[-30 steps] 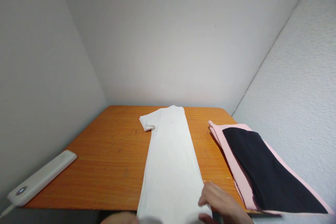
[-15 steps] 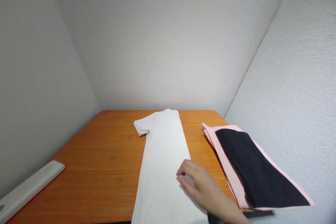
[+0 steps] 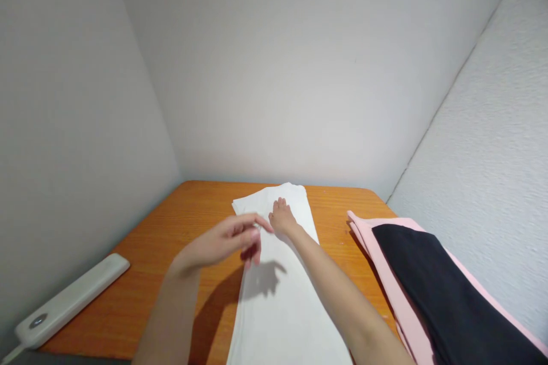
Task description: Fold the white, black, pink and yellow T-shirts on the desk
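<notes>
A white T-shirt (image 3: 282, 308), folded lengthwise, lies along the middle of the wooden table, its sleeve pointing left near the far end. My right hand (image 3: 282, 218) rests flat on the shirt's upper part, fingers stretched out toward the collar. Above the shirt's left edge hovers my left hand (image 3: 233, 239), fingers apart and bent a little, with nothing in them; its shadow falls on the cloth below. The two hands partly cover the shirt's sleeve and chest.
On the right side of the wooden table (image 3: 162, 228) lies a folded pink garment (image 3: 385, 274) with a folded black garment (image 3: 445, 285) on top. A white oblong device (image 3: 77, 293) with a cable lies at the left edge. Walls stand close at the back and sides.
My right hand has moved forward up the shirt and flattened out. My left hand has come into view from below. The view has shifted slightly, moving the scene rightward.
</notes>
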Demonstrator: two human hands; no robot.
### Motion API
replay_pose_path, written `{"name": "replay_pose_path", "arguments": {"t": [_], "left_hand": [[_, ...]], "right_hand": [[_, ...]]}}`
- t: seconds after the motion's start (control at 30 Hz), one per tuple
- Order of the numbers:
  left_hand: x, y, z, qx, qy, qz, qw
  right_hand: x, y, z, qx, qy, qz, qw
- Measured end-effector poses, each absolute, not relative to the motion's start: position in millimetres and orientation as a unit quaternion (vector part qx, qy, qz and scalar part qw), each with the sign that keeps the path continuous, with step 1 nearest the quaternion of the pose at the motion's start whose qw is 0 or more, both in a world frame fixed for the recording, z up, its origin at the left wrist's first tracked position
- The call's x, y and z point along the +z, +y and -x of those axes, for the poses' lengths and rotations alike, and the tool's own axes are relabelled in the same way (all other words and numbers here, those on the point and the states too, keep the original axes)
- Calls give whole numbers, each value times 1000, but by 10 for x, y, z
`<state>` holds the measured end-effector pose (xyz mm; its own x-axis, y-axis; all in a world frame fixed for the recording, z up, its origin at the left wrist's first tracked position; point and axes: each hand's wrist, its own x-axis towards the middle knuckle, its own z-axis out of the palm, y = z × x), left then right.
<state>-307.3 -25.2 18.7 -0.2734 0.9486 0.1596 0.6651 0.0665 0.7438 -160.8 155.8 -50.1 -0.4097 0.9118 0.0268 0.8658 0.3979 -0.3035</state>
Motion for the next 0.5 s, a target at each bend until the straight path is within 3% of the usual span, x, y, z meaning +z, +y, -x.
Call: {"name": "replay_pose_path", "arguments": {"t": [0.17,0.37,0.5], "left_hand": [[12,1119,3623,282,735,-594,166],[-454,1651,3931,175,829,-525,74],[-586,1888,3966,129,834,-532,76]], "right_hand": [[-744,1644,1788,95,-833,537,98],[-1063,1713,1836,45,-835,533,127],[-1112,1761,1833,46,-839,526,133]]}}
